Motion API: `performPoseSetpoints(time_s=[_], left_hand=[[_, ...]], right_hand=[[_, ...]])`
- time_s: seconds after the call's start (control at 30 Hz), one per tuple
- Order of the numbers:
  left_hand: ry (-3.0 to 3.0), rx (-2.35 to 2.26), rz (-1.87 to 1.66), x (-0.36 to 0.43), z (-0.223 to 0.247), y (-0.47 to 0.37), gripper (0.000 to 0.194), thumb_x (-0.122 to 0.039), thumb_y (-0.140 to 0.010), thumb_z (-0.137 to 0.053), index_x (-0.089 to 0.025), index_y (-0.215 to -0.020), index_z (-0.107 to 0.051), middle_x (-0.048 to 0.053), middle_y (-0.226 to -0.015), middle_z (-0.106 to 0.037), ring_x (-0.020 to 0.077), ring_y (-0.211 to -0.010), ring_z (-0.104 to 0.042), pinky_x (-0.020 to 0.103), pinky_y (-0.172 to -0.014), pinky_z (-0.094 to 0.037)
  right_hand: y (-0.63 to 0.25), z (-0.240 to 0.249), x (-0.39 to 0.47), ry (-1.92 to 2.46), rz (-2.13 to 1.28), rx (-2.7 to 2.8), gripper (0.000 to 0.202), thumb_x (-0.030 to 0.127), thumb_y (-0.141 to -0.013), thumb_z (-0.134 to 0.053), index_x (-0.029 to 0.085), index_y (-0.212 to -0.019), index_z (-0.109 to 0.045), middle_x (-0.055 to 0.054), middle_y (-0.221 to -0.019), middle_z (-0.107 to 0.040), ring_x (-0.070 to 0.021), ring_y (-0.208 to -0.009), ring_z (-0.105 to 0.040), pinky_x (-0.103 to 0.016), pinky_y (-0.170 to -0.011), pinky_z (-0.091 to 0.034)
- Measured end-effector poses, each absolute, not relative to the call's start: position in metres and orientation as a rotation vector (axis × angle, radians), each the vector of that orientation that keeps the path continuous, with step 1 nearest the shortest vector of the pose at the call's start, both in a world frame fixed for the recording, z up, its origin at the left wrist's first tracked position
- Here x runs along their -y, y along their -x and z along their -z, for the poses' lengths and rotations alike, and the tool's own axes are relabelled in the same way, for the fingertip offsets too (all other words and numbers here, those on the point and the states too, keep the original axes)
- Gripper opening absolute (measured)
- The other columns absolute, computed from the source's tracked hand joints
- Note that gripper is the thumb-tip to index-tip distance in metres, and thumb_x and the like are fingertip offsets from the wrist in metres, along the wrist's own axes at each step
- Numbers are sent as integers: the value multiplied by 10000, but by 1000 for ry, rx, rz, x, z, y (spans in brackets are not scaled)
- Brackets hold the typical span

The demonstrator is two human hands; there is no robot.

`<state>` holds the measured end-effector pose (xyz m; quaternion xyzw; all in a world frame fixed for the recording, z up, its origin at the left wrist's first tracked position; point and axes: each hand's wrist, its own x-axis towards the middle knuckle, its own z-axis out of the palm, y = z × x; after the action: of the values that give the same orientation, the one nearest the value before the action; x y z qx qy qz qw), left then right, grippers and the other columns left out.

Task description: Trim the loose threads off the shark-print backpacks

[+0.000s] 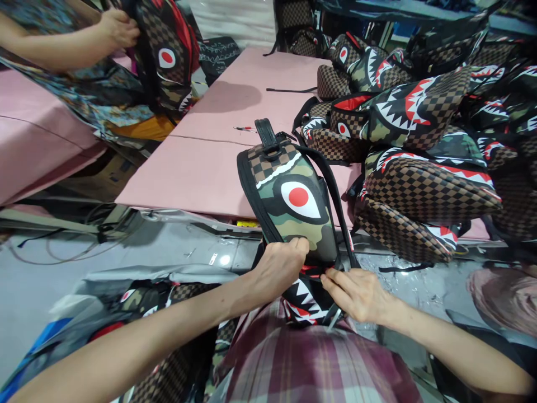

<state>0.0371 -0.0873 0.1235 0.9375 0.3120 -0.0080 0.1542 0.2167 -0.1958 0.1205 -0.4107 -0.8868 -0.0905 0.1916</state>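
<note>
In the head view a backpack (pixel 289 212) stands upright before my body, between me and the table edge. It has brown checks on top, green camouflage, a red-and-white eye and a shark-teeth print low down. My left hand (pixel 279 266) is closed in a fist against its lower left side, fingers curled on the bag. At the lower right, my right hand (pixel 356 291) grips the fabric by a red-edged gap, thumb and fingers close together. What exactly lies under the fingers is hidden.
A pink table (pixel 218 173) spreads ahead, with small snips (pixel 245 129) on it. Similar backpacks (pixel 423 184) are heaped on the right. At the upper left a co-worker's hand (pixel 117 28) holds another backpack (pixel 165 67). More bags (pixel 168 358) lie in a plastic-lined container beside me.
</note>
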Motion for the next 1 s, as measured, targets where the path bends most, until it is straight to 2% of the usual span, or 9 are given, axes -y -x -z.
performPoseSetpoints(time_s=[0.1, 0.23, 0.37, 0.5, 0.67, 0.77, 0.9, 1.0], left_hand=[[-2569, -812, 0, 82, -124, -33, 155, -80, -774, -412, -157, -743, -543, -5, -698, -581, 133, -555, -500, 256, -475, -191], [-2651, -605, 204, 76, -120, -33, 234, -261, -823, -486, -177, -639, -603, 10, -669, -607, 145, -591, -544, 266, -471, -152], [-2640, -523, 349, 75, -112, -37, 140, -167, -736, -522, -193, -640, -620, -2, -642, -604, 137, -571, -549, 270, -454, -172], [-2692, -554, 354, 80, -112, -36, 149, -155, -738, -496, -189, -644, -606, 6, -657, -615, 179, -607, -582, 279, -458, -160], [-2676, -548, 372, 85, -124, -33, 150, -23, -704, -435, -141, -702, -527, 19, -707, -616, 182, -612, -594, 279, -458, -197], [-2704, -545, 341, 86, -123, -31, 161, -7, -696, -398, -140, -722, -486, 34, -734, -613, 188, -635, -601, 287, -460, -227], [-2707, -578, 289, 84, -117, -27, 173, -3, -694, -390, -134, -775, -471, 24, -681, -586, 159, -561, -557, 278, -455, -207], [-2558, -575, 223, 80, -119, -24, 170, -10, -707, -414, -137, -757, -515, -3, -666, -583, 111, -568, -527, 252, -498, -251]], right_hand=[[-216, -120, 197, 1158, 270, 2482, 262, 105, -861, -358, 60, -972, -591, -109, -926, -615, -113, -580, -466, -234, -478, -343], [-213, -119, 197, 1122, 230, 2513, 297, 110, -859, -325, 57, -985, -590, -108, -895, -614, -130, -590, -466, -244, -479, -352], [-209, -116, 197, 1080, 188, 2528, 283, 114, -855, -338, 57, -979, -586, -103, -911, -613, -133, -612, -469, -241, -484, -358], [-208, -112, 202, 1056, 143, 2542, 292, 109, -861, -329, 49, -989, -584, -107, -916, -609, -136, -666, -494, -242, -504, -363], [-210, -108, 208, 1114, 135, 2557, 306, 108, -864, -327, 50, -1030, -577, -115, -937, -607, -127, -630, -492, -253, -505, -357], [-210, -107, 210, 1125, 151, 2558, 312, 112, -866, -326, 56, -1036, -581, -120, -958, -607, -126, -627, -487, -252, -507, -355], [-210, -108, 210, 1151, 166, 2550, 304, 117, -863, -339, 60, -1029, -588, -112, -968, -613, -126, -617, -477, -247, -506, -357], [-209, -108, 209, 1151, 177, 2546, 308, 112, -863, -335, 55, -1036, -582, -111, -976, -613, -125, -605, -474, -247, -501, -359]])
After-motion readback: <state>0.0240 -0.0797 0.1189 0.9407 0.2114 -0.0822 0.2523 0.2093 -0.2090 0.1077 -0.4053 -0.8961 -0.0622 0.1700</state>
